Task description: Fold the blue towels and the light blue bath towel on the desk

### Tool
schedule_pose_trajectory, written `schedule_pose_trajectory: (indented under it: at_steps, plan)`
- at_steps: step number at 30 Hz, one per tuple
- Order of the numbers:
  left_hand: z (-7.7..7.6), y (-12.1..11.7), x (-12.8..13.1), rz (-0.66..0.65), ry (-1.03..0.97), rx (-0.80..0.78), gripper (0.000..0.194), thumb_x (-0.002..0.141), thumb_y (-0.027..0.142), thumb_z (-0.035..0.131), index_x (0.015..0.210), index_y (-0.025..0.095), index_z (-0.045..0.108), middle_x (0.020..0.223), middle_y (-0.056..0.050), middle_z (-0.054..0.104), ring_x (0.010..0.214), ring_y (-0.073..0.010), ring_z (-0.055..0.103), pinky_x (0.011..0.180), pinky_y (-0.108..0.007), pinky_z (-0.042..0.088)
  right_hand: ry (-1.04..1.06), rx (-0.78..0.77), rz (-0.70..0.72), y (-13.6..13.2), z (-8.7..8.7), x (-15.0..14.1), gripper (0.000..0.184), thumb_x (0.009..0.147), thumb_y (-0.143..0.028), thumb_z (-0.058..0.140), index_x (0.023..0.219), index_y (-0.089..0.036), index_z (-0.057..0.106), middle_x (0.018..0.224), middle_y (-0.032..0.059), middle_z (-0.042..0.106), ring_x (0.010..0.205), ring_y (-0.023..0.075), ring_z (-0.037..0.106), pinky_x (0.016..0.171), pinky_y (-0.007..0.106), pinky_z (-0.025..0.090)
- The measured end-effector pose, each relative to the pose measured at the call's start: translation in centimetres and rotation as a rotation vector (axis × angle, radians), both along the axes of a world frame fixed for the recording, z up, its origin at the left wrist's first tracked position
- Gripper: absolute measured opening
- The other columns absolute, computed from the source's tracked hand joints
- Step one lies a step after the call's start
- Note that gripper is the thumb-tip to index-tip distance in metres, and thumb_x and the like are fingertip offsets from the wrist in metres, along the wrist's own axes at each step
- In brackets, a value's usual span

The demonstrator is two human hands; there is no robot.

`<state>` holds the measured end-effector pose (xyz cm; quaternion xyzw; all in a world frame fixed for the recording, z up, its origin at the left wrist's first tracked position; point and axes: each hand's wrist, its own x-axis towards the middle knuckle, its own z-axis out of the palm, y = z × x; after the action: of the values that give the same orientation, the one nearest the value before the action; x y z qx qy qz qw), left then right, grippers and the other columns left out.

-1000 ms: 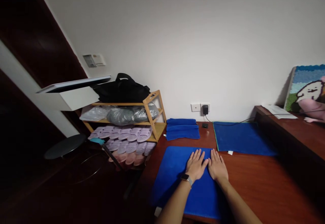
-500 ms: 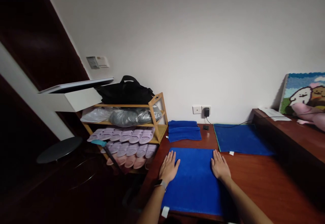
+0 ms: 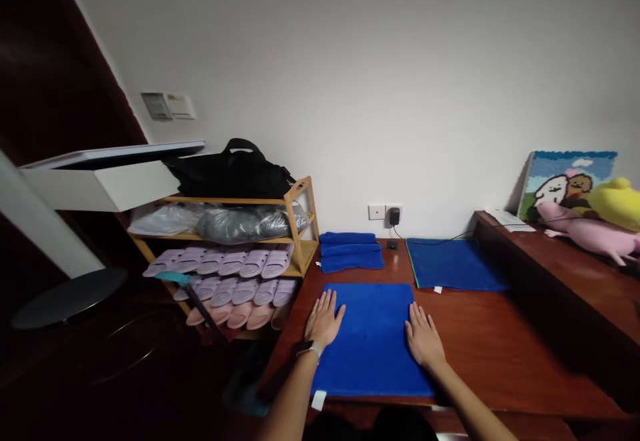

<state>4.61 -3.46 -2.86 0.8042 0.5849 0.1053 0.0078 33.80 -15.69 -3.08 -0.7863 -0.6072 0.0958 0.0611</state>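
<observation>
A bright blue towel (image 3: 373,341) lies spread flat on the reddish-brown desk (image 3: 490,348), a white tag at its near left corner. My left hand (image 3: 324,320) rests palm down on the towel's left edge, fingers stretched out, a watch on the wrist. On the opposite edge my right hand (image 3: 424,336) lies flat too, its fingers extended and partly over the wood. Behind the spread towel sits a folded blue towel (image 3: 351,254) with its layers in ridges. To the right of that, a darker blue towel (image 3: 455,264) with a green edge lies flat.
A wooden rack (image 3: 300,228) on the left holds rows of slippers (image 3: 245,261), plastic-wrapped items and a black bag (image 3: 233,171). A black plug (image 3: 395,216) with a cord is in the wall socket. The raised ledge (image 3: 565,261) at right bears a pink plush toy (image 3: 590,231).
The camera view has shifted to the right, bringing a yellow plush into sight. Both hands stay flat at the spread towel's sides, the right one slightly nearer me along its edge.
</observation>
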Motion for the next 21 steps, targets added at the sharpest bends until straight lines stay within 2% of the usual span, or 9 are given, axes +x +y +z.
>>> schedule_pose_trajectory:
  at_steps: [3,7,9,11,14,16,17,19,21]
  plan:
    - [0.3,0.3,-0.3,-0.006,0.014,-0.024,0.076,0.103,0.061,0.018,0.16,0.012,0.031,0.167,-0.013,0.026,0.156,-0.0255,0.021,0.126,-0.046,0.021,0.004,0.006,-0.006,-0.2,0.6,-0.3,0.067,0.103,-0.04,0.01,0.162,-0.009,0.013,0.171,0.0039,0.012,0.158,0.019,0.009,0.128,0.039,0.005]
    - [2.2,0.2,0.0,0.001,0.074,-0.075,0.073,0.104,0.057,0.021,0.159,0.011,0.032,0.167,-0.015,0.026,0.156,-0.0273,0.02,0.127,-0.049,0.018,0.022,0.017,-0.004,-0.2,1.4,-0.5,0.067,0.102,-0.038,0.01,0.162,-0.009,0.014,0.17,0.0041,0.013,0.158,0.0202,0.011,0.128,0.04,0.007]
    - [3.3,-0.7,2.0,-0.013,0.065,-0.029,0.071,0.105,0.054,0.02,0.159,0.009,0.033,0.167,-0.015,0.026,0.156,-0.0279,0.019,0.127,-0.05,0.016,0.037,0.024,-0.002,-0.2,1.6,-0.5,0.067,0.102,-0.038,0.01,0.162,-0.009,0.014,0.17,0.0038,0.013,0.158,0.0201,0.011,0.128,0.04,0.007]
    - [4.0,-2.4,5.6,-0.097,0.021,0.018,0.071,0.106,0.053,0.015,0.159,0.011,0.032,0.167,-0.013,0.026,0.156,-0.0265,0.018,0.128,-0.049,0.017,0.048,0.032,-0.002,-0.3,1.8,-0.5,0.067,0.102,-0.037,0.01,0.162,-0.008,0.015,0.17,0.0044,0.014,0.157,0.0202,0.011,0.128,0.04,0.006]
    - [3.5,-6.1,12.5,-0.31,-0.037,-0.005,0.071,0.106,0.056,0.01,0.161,0.016,0.029,0.169,-0.009,0.024,0.157,-0.0222,0.017,0.128,-0.045,0.018,0.05,0.021,0.008,-0.5,2.0,-0.4,0.066,0.101,-0.035,0.012,0.161,-0.007,0.015,0.17,0.0061,0.014,0.158,0.0207,0.011,0.127,0.041,0.006]
    - [2.5,-8.2,16.0,-0.355,-0.062,-0.056,0.071,0.106,0.055,0.007,0.161,0.016,0.028,0.169,-0.008,0.025,0.156,-0.021,0.018,0.128,-0.044,0.019,0.035,-0.002,0.036,-0.7,1.9,-0.3,0.065,0.101,-0.03,0.015,0.161,-0.009,0.016,0.17,0.0062,0.012,0.158,0.0212,0.009,0.127,0.041,0.006]
    - [1.9,-9.0,17.0,-0.352,-0.069,-0.081,0.071,0.106,0.054,0.006,0.161,0.017,0.029,0.168,-0.008,0.026,0.156,-0.0207,0.018,0.128,-0.044,0.019,0.022,-0.012,0.05,-0.7,1.8,-0.3,0.064,0.1,-0.029,0.017,0.161,-0.009,0.017,0.17,0.006,0.011,0.158,0.0216,0.008,0.127,0.042,0.006]
    - [1.2,-9.7,17.0,-0.346,-0.073,-0.11,0.071,0.106,0.054,0.005,0.161,0.017,0.029,0.168,-0.009,0.027,0.156,-0.02,0.019,0.129,-0.043,0.017,-0.005,-0.017,0.06,-0.7,1.5,-0.2,0.064,0.1,-0.028,0.018,0.161,-0.01,0.018,0.17,0.0059,0.011,0.158,0.0226,0.007,0.127,0.042,0.005]
    - [1.0,-9.5,14.5,-0.341,-0.061,-0.107,0.071,0.105,0.055,0.006,0.162,0.018,0.028,0.168,-0.008,0.026,0.157,-0.02,0.018,0.129,-0.044,0.016,-0.014,-0.007,0.037,-0.5,1.2,-0.2,0.065,0.101,-0.032,0.015,0.161,-0.008,0.016,0.17,0.0064,0.013,0.158,0.0226,0.009,0.127,0.042,0.005]
